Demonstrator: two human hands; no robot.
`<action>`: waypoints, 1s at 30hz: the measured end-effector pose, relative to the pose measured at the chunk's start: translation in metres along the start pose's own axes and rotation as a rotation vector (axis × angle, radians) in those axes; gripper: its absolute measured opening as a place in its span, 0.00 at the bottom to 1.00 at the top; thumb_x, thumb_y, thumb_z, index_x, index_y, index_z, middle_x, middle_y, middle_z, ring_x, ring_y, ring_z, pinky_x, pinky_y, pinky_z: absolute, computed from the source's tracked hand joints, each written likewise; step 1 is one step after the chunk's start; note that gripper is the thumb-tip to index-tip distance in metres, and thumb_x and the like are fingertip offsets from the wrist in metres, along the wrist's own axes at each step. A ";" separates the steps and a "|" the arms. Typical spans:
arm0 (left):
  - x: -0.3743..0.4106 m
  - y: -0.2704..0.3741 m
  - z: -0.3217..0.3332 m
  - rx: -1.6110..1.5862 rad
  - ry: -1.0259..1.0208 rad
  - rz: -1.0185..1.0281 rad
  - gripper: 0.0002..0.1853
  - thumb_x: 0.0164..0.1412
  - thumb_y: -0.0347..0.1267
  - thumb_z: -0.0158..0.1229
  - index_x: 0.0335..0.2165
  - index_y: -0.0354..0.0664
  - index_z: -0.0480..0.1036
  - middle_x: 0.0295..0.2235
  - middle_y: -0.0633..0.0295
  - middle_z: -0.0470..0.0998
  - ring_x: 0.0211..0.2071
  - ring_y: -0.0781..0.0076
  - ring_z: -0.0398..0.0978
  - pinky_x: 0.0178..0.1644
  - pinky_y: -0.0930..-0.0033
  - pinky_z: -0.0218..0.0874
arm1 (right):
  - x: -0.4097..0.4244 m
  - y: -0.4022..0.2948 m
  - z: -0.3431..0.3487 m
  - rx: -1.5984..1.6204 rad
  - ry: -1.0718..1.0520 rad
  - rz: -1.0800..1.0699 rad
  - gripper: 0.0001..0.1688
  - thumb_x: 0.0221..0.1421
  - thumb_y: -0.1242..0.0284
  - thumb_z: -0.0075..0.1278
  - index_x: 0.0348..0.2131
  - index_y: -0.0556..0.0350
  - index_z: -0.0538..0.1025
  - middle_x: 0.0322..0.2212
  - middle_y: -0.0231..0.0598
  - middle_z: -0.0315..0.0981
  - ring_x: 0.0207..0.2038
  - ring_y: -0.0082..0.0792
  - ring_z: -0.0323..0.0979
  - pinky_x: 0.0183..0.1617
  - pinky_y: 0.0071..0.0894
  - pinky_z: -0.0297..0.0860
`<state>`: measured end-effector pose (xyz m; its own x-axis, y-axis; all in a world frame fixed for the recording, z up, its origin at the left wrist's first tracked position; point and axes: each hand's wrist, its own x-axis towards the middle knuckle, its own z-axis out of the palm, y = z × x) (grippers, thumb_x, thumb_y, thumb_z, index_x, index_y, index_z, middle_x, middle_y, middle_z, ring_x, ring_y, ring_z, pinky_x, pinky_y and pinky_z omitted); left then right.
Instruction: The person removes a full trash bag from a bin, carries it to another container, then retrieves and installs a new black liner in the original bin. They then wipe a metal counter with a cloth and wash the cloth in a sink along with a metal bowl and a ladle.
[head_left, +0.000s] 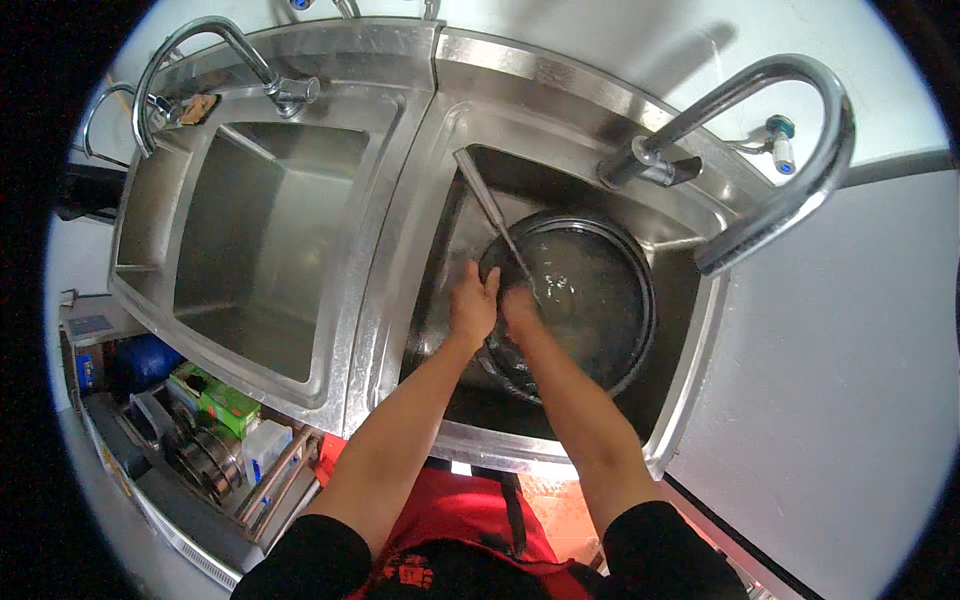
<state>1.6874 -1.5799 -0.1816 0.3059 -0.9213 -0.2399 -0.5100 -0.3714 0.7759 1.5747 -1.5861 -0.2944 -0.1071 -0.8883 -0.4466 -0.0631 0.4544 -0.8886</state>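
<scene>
In the right-hand sink (694, 315) rests a wide round basin (649, 300) with a dark inside, and water glints in it. My left hand (474, 307) is at the basin's left side, its thumb and fingers around a dark edge there. Inside the basin, near that same side, is my right hand (519, 306); its fingers are blurred and partly hidden, so what they hold does not show. A long-handled metal utensil (484, 193) leans from the sink's far left corner into the basin, its lower end beside my right hand.
A curved chrome faucet (836, 135) arches over the sink's right side. Another faucet (217, 26) stands behind the left sink (334, 217). Below left, a shelf holds metal pots (210, 457), a green box (229, 407) and a clear plastic container (266, 448). A grey panel (840, 352) adjoins at right.
</scene>
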 end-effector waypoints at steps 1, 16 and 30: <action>0.001 -0.011 0.001 0.034 0.026 -0.021 0.19 0.59 0.41 0.50 0.34 0.33 0.63 0.24 0.39 0.71 0.28 0.42 0.70 0.31 0.54 0.60 | 0.007 -0.019 0.012 0.271 0.048 0.110 0.22 0.56 0.67 0.36 0.47 0.61 0.68 0.45 0.49 0.67 0.45 0.46 0.66 0.50 0.43 0.63; 0.003 0.016 -0.010 0.041 -0.125 -0.100 0.20 0.59 0.41 0.48 0.42 0.35 0.60 0.25 0.38 0.73 0.29 0.36 0.71 0.33 0.46 0.62 | -0.001 -0.029 0.012 0.434 0.326 0.214 0.17 0.55 0.63 0.35 0.38 0.52 0.70 0.34 0.39 0.69 0.38 0.37 0.67 0.45 0.40 0.64; 0.002 0.010 -0.010 0.083 0.004 0.004 0.20 0.59 0.43 0.49 0.37 0.37 0.62 0.24 0.39 0.73 0.29 0.37 0.71 0.33 0.46 0.61 | 0.019 0.057 -0.030 -1.249 -0.113 -0.357 0.25 0.54 0.67 0.40 0.50 0.58 0.64 0.45 0.49 0.67 0.44 0.45 0.66 0.48 0.45 0.63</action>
<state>1.6913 -1.5838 -0.1684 0.3069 -0.9224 -0.2346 -0.5762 -0.3763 0.7255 1.5389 -1.5748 -0.3502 0.1868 -0.9450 -0.2683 -0.9514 -0.1059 -0.2893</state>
